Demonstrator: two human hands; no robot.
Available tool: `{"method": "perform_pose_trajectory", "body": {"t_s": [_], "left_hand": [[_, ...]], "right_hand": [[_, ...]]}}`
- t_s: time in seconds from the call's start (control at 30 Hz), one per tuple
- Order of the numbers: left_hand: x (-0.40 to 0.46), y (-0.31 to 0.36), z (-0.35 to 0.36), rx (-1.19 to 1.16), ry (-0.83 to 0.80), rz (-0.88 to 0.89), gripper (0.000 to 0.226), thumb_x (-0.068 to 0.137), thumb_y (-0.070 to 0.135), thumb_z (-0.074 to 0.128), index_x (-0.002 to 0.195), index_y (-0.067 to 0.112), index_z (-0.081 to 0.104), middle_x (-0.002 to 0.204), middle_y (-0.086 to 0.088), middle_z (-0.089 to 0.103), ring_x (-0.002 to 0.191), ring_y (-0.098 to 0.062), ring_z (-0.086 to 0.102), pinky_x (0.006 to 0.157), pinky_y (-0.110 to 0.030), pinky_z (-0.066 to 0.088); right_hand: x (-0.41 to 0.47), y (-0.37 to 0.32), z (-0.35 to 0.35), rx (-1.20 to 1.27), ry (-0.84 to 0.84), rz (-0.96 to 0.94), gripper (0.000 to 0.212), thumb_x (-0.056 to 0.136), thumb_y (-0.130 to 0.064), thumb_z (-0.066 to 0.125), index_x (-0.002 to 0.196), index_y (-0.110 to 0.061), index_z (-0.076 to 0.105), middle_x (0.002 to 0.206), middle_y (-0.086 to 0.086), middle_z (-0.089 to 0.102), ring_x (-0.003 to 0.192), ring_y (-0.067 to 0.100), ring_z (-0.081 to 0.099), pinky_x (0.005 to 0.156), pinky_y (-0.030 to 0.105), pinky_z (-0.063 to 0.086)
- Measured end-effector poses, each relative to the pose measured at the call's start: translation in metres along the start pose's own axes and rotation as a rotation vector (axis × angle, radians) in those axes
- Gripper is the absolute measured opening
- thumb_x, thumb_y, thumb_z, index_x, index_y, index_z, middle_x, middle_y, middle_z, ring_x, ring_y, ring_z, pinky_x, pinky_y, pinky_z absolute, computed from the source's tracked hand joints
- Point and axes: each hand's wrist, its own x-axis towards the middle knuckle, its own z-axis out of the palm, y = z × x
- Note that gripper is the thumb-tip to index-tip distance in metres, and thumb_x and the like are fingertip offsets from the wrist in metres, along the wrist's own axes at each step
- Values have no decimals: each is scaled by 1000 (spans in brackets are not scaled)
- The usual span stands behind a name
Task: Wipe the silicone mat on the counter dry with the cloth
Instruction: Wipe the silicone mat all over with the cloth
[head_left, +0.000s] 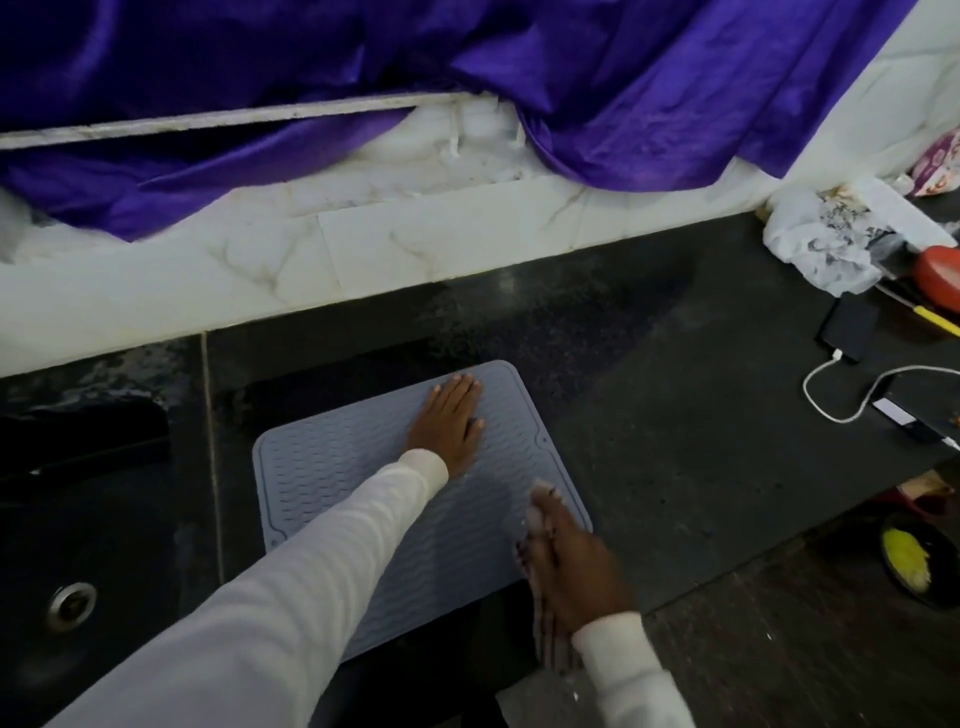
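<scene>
Flat and spread, the left hand (448, 422) presses straight fingers on the far part of the grey silicone mat (363, 499). Nearer, at the mat's right edge, the right hand (569, 561) curls around a blurred pale cloth (537, 512). That mat lies on the dark counter (649, 415), right of the sink (72, 571).

Purple fabric (597, 78) drapes the wall; phone (848, 326) charges beside crumpled bag (818, 241).
</scene>
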Motion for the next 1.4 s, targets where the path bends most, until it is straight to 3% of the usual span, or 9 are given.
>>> {"method": "perform_pose_trajectory", "body": {"t_s": [0.17,0.3,0.47,0.6,0.7,0.87,0.97,1.13,1.4], "left_hand": [[-54,-37,-4,-142,128,-99,66,98,49,39,155,22,18,162,4,10,150,-14,3,121,-32,-3],[-95,-69,-17,-140,241,-304,68,95,52,29,154,18,19,158,8,7,148,-11,5,119,-24,-9],[-134,-108,-17,-124,260,-472,72,91,47,26,153,10,23,159,1,9,149,-19,15,120,-24,-3],[-133,-107,-15,-87,285,-510,70,95,52,25,153,13,23,162,0,14,149,-14,10,122,-33,7],[-135,-106,-16,-96,276,-513,70,96,55,24,155,17,18,162,3,12,149,-10,5,122,-33,6],[-135,-103,-18,-75,273,-517,68,97,53,25,155,18,17,162,5,13,149,-7,2,122,-30,-2],[-136,-103,-19,-73,280,-516,68,97,52,25,155,17,20,162,3,15,149,-9,5,122,-30,-3],[-135,-102,-18,-53,271,-518,68,97,51,23,155,17,16,163,4,10,149,-9,3,122,-34,0],[-138,-100,-22,-50,241,-504,68,98,49,23,155,14,12,163,0,8,150,-14,4,123,-37,2]], "right_hand": [[97,-61,-31,-151,-5,-107,57,99,-35,45,152,-37,21,129,9,61,101,35,63,77,37,46],[150,-129,25,-313,-197,-248,56,99,-37,41,151,-27,23,116,16,66,96,36,64,81,41,50],[143,-187,90,-360,-386,-358,44,103,-30,30,146,-19,33,134,16,55,112,36,59,94,46,46],[150,-171,86,-354,-403,-224,52,98,-60,19,145,-40,30,147,4,45,128,32,47,107,55,30],[165,-159,54,-412,-345,-299,71,87,-79,26,141,-37,44,149,-5,43,136,27,39,113,54,18],[193,-113,33,-335,-299,-230,43,104,-42,26,147,-47,30,149,-2,44,128,27,49,108,38,37],[201,-93,12,-270,-214,-128,39,102,-49,31,139,-46,44,140,2,54,122,30,54,104,38,41],[215,-56,-7,-438,-162,-13,47,101,-36,32,143,-56,25,133,12,57,114,37,58,96,43,47],[214,-39,-13,-413,-66,85,43,99,-40,35,139,-55,36,122,18,63,110,40,60,93,43,45]]}}
